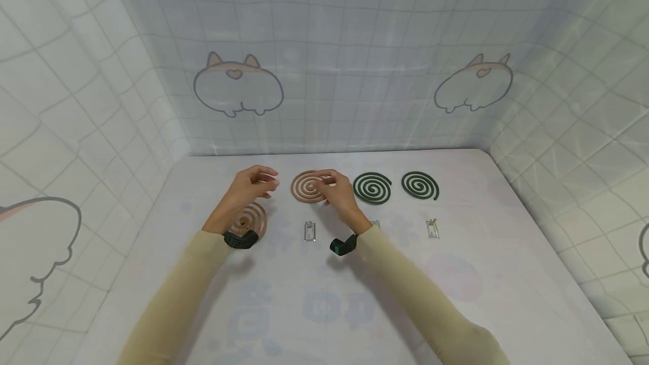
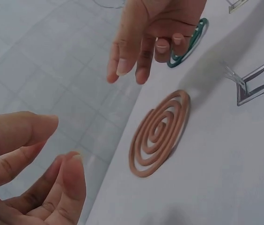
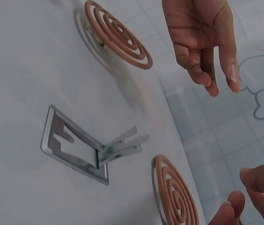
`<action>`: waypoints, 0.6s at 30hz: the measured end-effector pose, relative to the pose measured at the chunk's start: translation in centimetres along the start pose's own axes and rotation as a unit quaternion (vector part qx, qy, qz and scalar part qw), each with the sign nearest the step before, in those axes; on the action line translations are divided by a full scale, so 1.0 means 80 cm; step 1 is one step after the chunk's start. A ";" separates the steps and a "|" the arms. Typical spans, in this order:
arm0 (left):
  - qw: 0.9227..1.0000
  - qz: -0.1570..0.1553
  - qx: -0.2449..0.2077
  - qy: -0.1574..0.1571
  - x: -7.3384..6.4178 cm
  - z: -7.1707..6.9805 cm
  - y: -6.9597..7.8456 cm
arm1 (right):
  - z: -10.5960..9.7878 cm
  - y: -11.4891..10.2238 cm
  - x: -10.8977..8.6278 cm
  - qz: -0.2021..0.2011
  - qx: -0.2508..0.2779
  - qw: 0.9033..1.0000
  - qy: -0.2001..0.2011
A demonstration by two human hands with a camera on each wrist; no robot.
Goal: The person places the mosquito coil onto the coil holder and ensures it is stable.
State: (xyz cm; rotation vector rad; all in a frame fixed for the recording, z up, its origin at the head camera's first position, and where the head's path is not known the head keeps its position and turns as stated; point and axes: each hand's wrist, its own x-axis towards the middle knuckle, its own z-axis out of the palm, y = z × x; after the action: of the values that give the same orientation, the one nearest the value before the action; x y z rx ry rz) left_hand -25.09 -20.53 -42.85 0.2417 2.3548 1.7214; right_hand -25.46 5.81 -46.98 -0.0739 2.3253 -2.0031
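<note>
My left hand (image 1: pixel 252 183) hovers over the left of the table, fingers loosely curved and holding nothing. Below its wrist, a brown mosquito coil (image 1: pixel 261 219) sits raised on a metal stand, as the right wrist view shows. Another brown mosquito coil (image 2: pixel 160 133) lies flat between the hands. My right hand (image 1: pixel 338 191) is above that flat coil's right side, apart from it, with thumb and fingers slightly bent around nothing. Nearer me stands a metal coil stand (image 3: pixel 76 145) with its prongs bent up.
Two green mosquito coils, one in the middle (image 1: pixel 372 188) and one farther right (image 1: pixel 420 185), lie along the back. A metal stand (image 1: pixel 432 228) lies at the right; another (image 1: pixel 375 223) is partly hidden by the right wrist. Patterned cloth walls (image 1: pixel 324 100) enclose the table.
</note>
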 end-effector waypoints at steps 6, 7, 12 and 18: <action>0.999 -0.031 -0.010 -0.005 0.022 0.013 -0.005 | -0.004 0.006 0.010 0.018 -0.007 1.000 0.024; 0.999 -0.034 -0.009 -0.005 0.025 0.016 -0.005 | -0.004 0.007 0.011 0.024 -0.008 0.999 0.026; 0.999 -0.052 -0.003 0.002 0.040 0.029 -0.006 | -0.005 0.009 0.016 0.054 -0.009 0.998 0.032; 0.997 -0.072 -0.005 -0.002 0.054 0.041 -0.010 | -0.001 0.012 0.022 0.079 -0.009 0.996 0.051</action>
State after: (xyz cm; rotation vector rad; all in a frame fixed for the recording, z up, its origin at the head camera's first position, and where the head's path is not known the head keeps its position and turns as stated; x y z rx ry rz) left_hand -28.34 -16.63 -44.94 0.0711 2.2990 1.6645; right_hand -27.22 5.91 -47.99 0.2105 2.3268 -1.9531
